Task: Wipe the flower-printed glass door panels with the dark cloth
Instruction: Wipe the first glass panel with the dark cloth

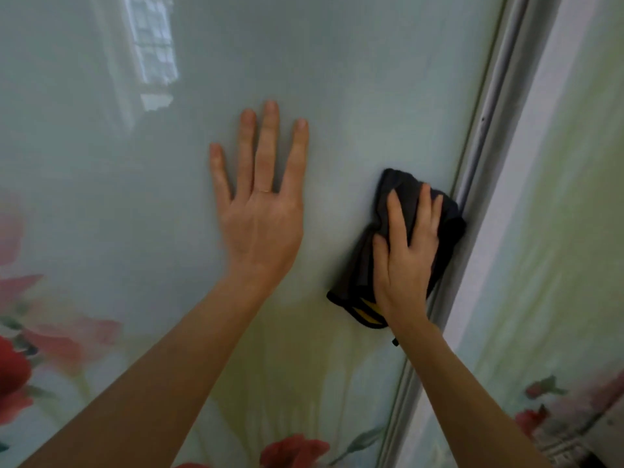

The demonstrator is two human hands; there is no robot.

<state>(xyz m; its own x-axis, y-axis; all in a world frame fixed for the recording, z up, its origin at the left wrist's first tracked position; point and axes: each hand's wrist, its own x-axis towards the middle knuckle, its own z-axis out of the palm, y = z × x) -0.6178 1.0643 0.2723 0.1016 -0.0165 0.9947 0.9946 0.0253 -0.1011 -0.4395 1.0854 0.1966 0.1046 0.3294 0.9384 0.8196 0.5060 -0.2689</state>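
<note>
- Down at the left edge we see red and pink printed flowers (13, 369) on the left glass panel (354, 79), which is pale grey-green higher up.
- Above them, far up the same panel, a bright window reflection (152, 45) shows in the glass.
- Our left hand (261, 224) lies flat against this panel near its middle. Its fingers are straight, spread and released, and they grasp nothing. A thin ring (264, 190) sits on one finger.
- Just right of that hand, and apart from it, the dark cloth (401, 187) is bunched against the glass at the panel's right edge. A yellow-trimmed corner (369, 314) peeks out at its near end.
- Our right hand (408, 265) rests on top of the cloth and presses it to the panel. The fingers are extended over the fabric rather than clenched, with the thumb along the cloth's left side.
- The cloth's right side touches the grey metal frame (486, 157), which runs from far to near between the two panels.
- Right of the frame is the right glass panel (574, 231), pale green, with more red flowers (533, 417) printed low on it.
</note>
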